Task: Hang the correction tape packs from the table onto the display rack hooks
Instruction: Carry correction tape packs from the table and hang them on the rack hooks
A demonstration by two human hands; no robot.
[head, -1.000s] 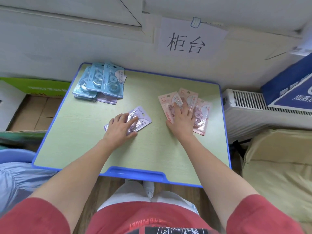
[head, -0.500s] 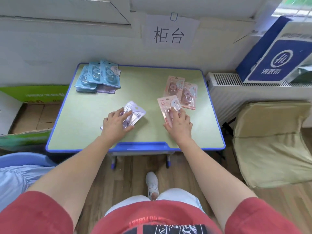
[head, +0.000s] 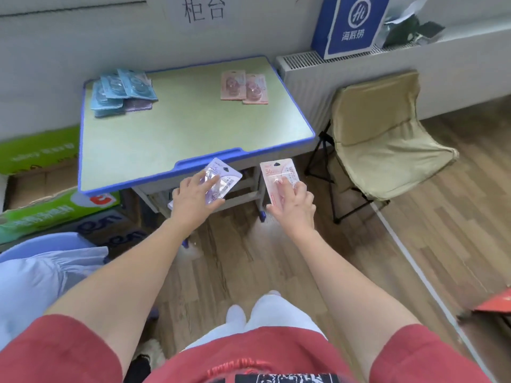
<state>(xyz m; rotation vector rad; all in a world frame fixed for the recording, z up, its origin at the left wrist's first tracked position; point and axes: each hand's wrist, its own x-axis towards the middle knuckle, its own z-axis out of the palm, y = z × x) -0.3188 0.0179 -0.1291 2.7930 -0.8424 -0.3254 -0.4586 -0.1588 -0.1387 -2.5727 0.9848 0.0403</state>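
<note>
My left hand (head: pixel 193 196) holds a purple correction tape pack (head: pixel 225 176) just off the front edge of the green table (head: pixel 171 134). My right hand (head: pixel 293 201) grips a pink correction tape pack (head: pixel 279 171), also clear of the table and over the floor. Two pink packs (head: pixel 244 87) lie at the table's far right. A pile of blue and purple packs (head: pixel 121 91) sits at the far left corner. No display rack is in view.
A beige folding chair (head: pixel 381 139) stands right of the table, in front of a white radiator (head: pixel 298 67) with a blue box (head: pixel 349 23) on top. Green cardboard boxes (head: pixel 41 172) sit left of the table. Wooden floor lies below me.
Both hands have lifted their packs off the table and drawn them back past its front edge. The view has backed away and turned to the right.
</note>
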